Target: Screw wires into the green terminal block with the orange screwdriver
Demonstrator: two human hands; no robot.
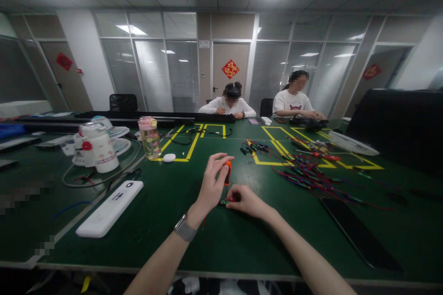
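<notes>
My left hand [212, 185] is closed round the orange handle of a screwdriver [227, 171], held upright with its tip down at a small green connector [224, 202] on the green table [221, 239]. My right hand [244, 199] pinches that connector and its red wire against the table. A watch sits on my left wrist. The two hands are almost touching near the middle of the table.
A heap of red, green and blue wires [308, 175] lies to the right, a dark tablet [360, 235] nearer the edge. On the left are a white power strip [110, 208], a pink-lidded bottle [150, 137] and a white jar [98, 147]. Two people sit at the far side.
</notes>
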